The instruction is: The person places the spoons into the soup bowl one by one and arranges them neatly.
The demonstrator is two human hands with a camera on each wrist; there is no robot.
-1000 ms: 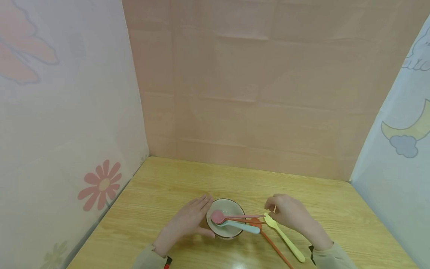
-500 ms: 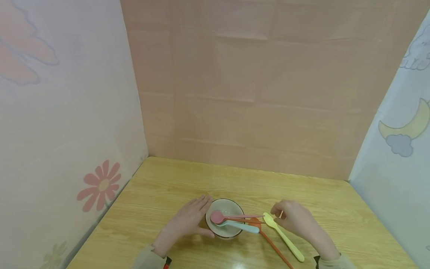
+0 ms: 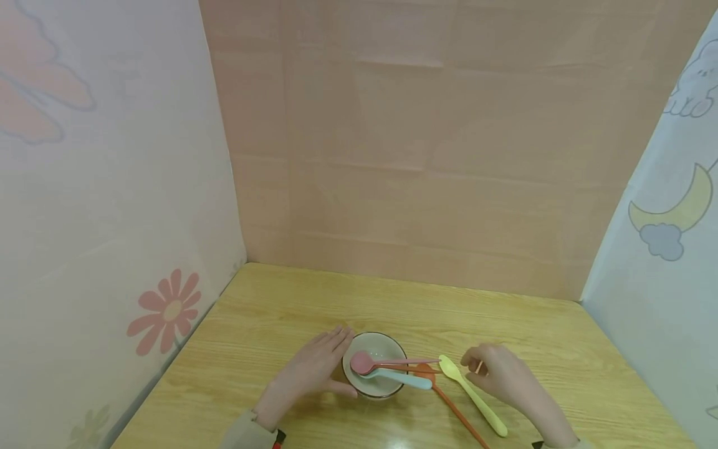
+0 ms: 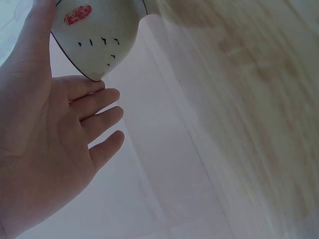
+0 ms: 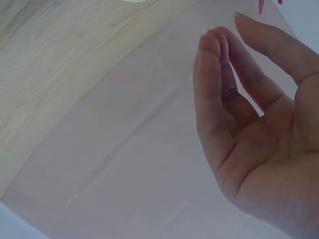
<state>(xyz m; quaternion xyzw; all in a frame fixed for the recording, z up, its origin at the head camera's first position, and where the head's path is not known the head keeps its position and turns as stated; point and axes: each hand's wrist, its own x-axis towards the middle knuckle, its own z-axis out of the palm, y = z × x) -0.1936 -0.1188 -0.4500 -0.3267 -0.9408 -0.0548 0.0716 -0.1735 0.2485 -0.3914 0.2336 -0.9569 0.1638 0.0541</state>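
on a pale yellow wood-grain table (image 3: 314,287), as listed from my distant post:

item: one round off-white bowl with a dark rim (image 3: 377,342), upright near the front of the table; from the left wrist i see a red patch and small black marks on it.

item: within it, heads inside and handles leaning out over the right rim, one pink spoon with a round head (image 3: 363,362), one thin orange-red spoon handle (image 3: 404,368) and one light blue spoon (image 3: 401,376); the pink one lies farthest back.

item: one orange spoon with a long thin handle (image 3: 425,372), on the table, its head just right of the bowl; i cannot tell whether they touch.

item: one pale yellow spoon (image 3: 477,400), slanting on the table, farther right.

item: left hand (image 3: 314,368), at the bowl's left side, fingers nearly straight and close together against it, thumb spread away.

item: right hand (image 3: 502,374), just right of the yellow spoon's head and apart from it; i note fingers loosely bent and bunched, thumb clear of their tips.

item: surrounds, one creased peach-tan backdrop (image 3: 421,156); left, one white panel (image 3: 140,187) with a red flower print (image 3: 172,310); right, a yellow crescent moon print (image 3: 681,215).
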